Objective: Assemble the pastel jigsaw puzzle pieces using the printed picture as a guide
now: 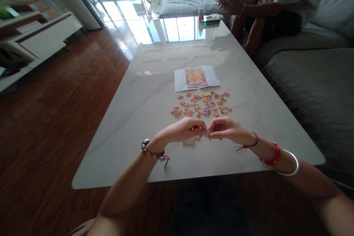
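Observation:
My left hand [186, 129] and my right hand [227, 129] meet over the near part of the white table. Between their fingertips is a small pale jigsaw puzzle piece [207, 133], pinched from both sides; whether it is one piece or two joined ones I cannot tell. Below my left hand lie a few pale and orange puzzle pieces [189, 142], partly covered by the fingers. Just beyond both hands, several loose orange, pink and purple puzzle pieces [206, 109] are spread out. Behind them rests a creased paper sheet [196, 77] with a printed picture in its middle.
The glossy white table [132, 118] stretches away from me. At its far end stand a bottle [201, 11] and a dark device with a green glow [211, 21]. A person [276, 3] sits on the grey sofa [318, 77] to the right. A low white cabinet [44, 40] stands left.

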`<state>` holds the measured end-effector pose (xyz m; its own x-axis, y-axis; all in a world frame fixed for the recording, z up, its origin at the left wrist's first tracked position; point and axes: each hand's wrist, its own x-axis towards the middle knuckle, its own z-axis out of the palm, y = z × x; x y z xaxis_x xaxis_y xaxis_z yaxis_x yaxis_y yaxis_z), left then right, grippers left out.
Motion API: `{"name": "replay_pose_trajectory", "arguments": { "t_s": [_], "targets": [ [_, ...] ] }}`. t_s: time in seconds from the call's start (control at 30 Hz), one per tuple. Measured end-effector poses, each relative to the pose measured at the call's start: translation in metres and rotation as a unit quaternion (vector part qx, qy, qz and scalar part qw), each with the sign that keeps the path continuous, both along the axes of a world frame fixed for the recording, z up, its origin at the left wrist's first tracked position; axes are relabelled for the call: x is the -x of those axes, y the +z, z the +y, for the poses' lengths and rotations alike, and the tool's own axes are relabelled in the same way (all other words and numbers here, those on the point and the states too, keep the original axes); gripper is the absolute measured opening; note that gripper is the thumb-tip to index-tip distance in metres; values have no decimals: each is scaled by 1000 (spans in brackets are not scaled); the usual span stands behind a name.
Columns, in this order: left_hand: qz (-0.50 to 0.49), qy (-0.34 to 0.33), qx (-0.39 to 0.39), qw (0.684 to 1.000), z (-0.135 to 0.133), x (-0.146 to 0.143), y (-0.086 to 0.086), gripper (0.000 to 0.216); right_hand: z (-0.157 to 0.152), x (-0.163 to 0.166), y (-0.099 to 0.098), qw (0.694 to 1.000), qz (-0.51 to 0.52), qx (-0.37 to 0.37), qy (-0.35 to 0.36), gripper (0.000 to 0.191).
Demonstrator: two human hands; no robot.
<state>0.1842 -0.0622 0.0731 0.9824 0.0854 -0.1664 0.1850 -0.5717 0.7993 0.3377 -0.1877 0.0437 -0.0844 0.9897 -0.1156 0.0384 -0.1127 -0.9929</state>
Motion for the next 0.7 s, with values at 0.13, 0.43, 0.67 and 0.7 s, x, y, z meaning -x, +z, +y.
{"name": "replay_pose_trajectory", "arguments": {
  "t_s": [0.13,0.43,0.67,0.7],
  "targets": [
    [-5,68,-29,997,11,1,-12,17,-1,-10,7,991,-15,-43,-123,20],
    [16,33,-68,997,16,4,-8,20,1,4,-3,973,-219,-70,0,12],
    [29,19,-109,993,12,3,-12,12,6,12,-11,933,-325,-152,-15,10],
    [27,22,-112,993,12,2,-13,11,6,12,-12,933,-325,-155,-13,11]
  ]
}}
